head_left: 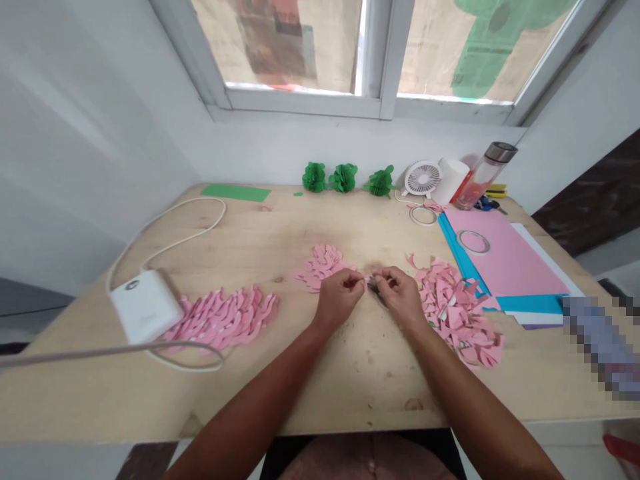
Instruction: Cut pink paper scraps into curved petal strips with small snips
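1. At the middle of a pale wooden surface [280, 220], a person's 2 bare hands meet over fine work: the left hand [337, 297] pinches a small pale-pink piece [365, 281] between its fingertips.
2. The right hand [403, 297], fingers curled, grips a dark tool [379, 292], largely hidden, right beside that piece.
3. Just beyond the left hand sits a cluster of pink cutouts [323, 263]; farther left, overlapping wavy pink strips [230, 313] lie against a white box-shaped device [145, 307] with a cable.
4. Near the right hand, pink scraps [460, 313] form a loose heap beside stacked paper, topped by a pink sheet [505, 260] bearing 1 pale ring [473, 242].
5. At the back right, a clear bottle [481, 181] stands with its metallic cap on; a pinkish tint shows through its wall, but whether that is its contents cannot be told.
6. Beside it are a white cylinder [449, 183], its inside unseen, and a small white fan [423, 179].
7. Along the wall, 3 green paper ornaments [343, 178] stand in a row.
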Demonstrator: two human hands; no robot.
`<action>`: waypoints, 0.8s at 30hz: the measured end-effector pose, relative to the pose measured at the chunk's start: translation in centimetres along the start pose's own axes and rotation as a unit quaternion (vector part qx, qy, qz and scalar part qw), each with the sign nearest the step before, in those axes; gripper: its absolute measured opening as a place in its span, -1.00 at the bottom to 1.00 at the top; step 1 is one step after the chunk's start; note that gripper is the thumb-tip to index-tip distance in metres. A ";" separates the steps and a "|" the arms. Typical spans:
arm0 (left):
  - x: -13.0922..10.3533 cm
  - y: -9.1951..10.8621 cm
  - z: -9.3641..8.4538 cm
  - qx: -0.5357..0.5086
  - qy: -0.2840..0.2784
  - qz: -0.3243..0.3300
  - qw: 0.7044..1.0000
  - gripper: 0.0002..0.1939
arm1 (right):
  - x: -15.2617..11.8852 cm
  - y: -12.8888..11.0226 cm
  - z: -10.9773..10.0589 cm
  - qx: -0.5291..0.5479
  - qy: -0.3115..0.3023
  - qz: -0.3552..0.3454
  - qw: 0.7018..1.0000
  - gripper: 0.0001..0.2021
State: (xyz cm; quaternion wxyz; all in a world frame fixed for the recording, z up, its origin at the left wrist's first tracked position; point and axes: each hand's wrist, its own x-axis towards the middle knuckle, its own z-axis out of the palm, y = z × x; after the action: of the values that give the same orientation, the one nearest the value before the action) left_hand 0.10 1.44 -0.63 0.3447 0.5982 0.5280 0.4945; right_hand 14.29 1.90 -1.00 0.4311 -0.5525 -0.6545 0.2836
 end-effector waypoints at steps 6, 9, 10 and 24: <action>-0.2 -0.3 0.1 -0.032 -0.029 -0.026 0.999 -0.91 | 0.0 -0.2 0.2 0.026 -0.025 0.032 0.999 -0.86; -0.2 -0.6 0.2 -0.054 -0.042 -0.033 0.997 -0.91 | 0.0 -0.1 0.3 0.015 -0.025 0.034 0.999 -0.88; -0.1 -0.6 0.2 -0.065 -0.048 -0.037 0.996 -0.91 | 0.1 -0.1 0.3 0.015 -0.025 0.033 0.999 -0.88; -0.5 -0.8 0.4 0.077 -0.081 0.099 0.989 -0.56 | 0.1 0.1 0.1 0.215 -0.008 0.109 0.970 -0.87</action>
State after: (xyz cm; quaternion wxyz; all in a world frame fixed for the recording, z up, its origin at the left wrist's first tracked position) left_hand 0.23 1.20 -1.61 0.2887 0.7100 0.4730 0.4345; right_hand 14.22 2.08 -1.13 0.5011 -0.5124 -0.5176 0.4674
